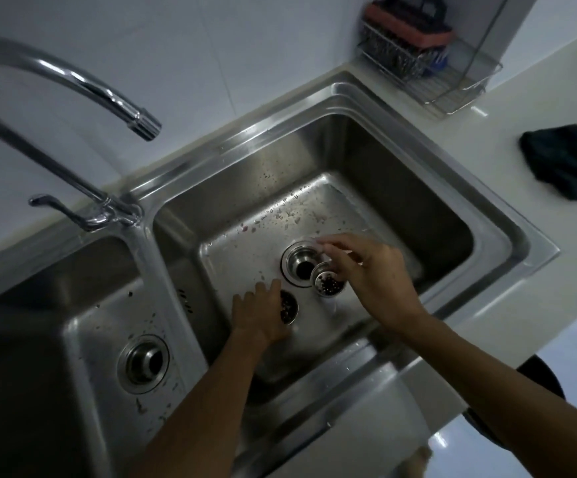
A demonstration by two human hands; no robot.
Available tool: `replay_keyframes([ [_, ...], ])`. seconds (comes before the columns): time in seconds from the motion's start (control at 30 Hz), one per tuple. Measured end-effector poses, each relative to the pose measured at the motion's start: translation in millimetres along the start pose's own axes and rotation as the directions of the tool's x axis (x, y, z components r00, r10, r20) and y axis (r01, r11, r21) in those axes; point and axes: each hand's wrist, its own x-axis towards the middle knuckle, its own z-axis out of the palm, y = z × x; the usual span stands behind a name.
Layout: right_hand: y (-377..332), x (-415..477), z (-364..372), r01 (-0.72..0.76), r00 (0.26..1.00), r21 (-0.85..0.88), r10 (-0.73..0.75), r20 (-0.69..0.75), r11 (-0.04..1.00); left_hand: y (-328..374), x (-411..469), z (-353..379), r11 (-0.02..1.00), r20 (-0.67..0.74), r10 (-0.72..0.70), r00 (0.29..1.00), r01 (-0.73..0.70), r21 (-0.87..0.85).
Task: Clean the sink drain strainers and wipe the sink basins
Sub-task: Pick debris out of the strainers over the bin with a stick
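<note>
A steel double sink fills the view. In the right basin point(383, 188), my right hand point(369, 270) holds a round perforated strainer point(328, 282), tilted, just right of the open drain hole point(302, 267). My left hand point(259, 315) rests low on the basin floor, gripping a second perforated strainer point(288, 307) that is partly hidden under my fingers. Food specks and water drops dot the basin floor. The left basin point(56, 339) shows its own open drain point(144, 363) with no strainer in it.
A chrome faucet point(107, 94) arches over the divider, spout above the right basin, with its lever point(59, 208) to the left. A wire rack point(428, 63) with sponges stands at the back right. A dark cloth point(566, 160) lies on the white counter.
</note>
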Motion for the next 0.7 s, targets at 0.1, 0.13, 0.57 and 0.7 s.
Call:
replay_keyframes([
  [0.1,-14,-4,-34,-0.059,0.998,0.151,0.062,-0.016,0.987,19,-16,-36,0.984,-0.145,0.061,0.988,-0.084,-0.157],
  [0.13,-22,-5,-49,-0.063,0.997,0.2,0.072,-0.041,0.978,30,-21,-52,0.966,-0.198,0.091,0.976,-0.135,-0.222],
  [0.57,26,-114,-353,-0.086,0.862,0.186,0.167,-0.479,0.979,382,-75,-123,0.685,-0.642,0.428,0.636,-0.692,-0.229],
  [0.7,106,-182,-376,-0.229,0.817,0.206,0.303,-0.491,0.951,466,-77,-57,0.616,-0.58,0.518,0.628,-0.745,-0.257],
])
